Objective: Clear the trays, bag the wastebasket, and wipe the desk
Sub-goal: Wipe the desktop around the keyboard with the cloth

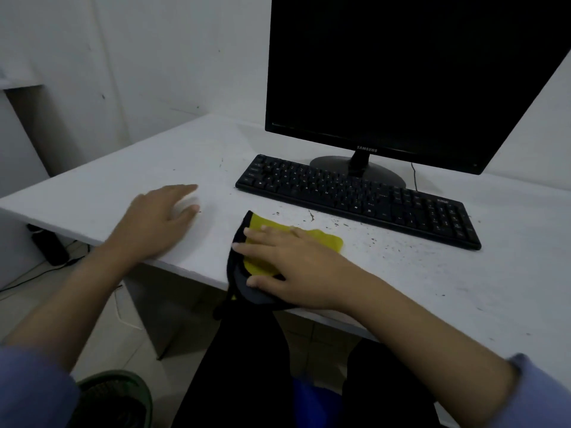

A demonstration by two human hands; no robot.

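A person's right hand (287, 264) presses flat on a yellow-and-black cleaning cloth (262, 257) at the front edge of a white worktop (432, 273), fingers straight and spread across the fabric, pinning it rather than gripping it. The cloth's black hem spills over that front edge and hangs toward the person's lap. The left hand (160, 217) rests just beside it, toward the worktop's left front corner, released, fingers loosely extended on the bare surface and holding nothing; motion blur softens its fingertips.

Dark specks and smears (312, 216) dot the worktop immediately beyond and to the right of the cloth, scattered between it and a black keyboard (358, 200) and trailing on toward the right front edge. That dirt lies on the far and right side of the pressing hand, so the right hand, already on the cloth, appears the nearer one to carry the wipe across it. The keyboard's long axis runs slantwise from the middle of the worktop toward its right edge, and looks likely to bound any sweep away from the body.

Behind the keyboard stands a dark Samsung monitor (417, 72) on a round base, near the rear edge. A green wastebasket (117, 393) sits on the floor below the left front corner; whether it is bagged cannot be made out. No trays are in view. The wiping step seems under way, with the soiled patch not yet cleaned.
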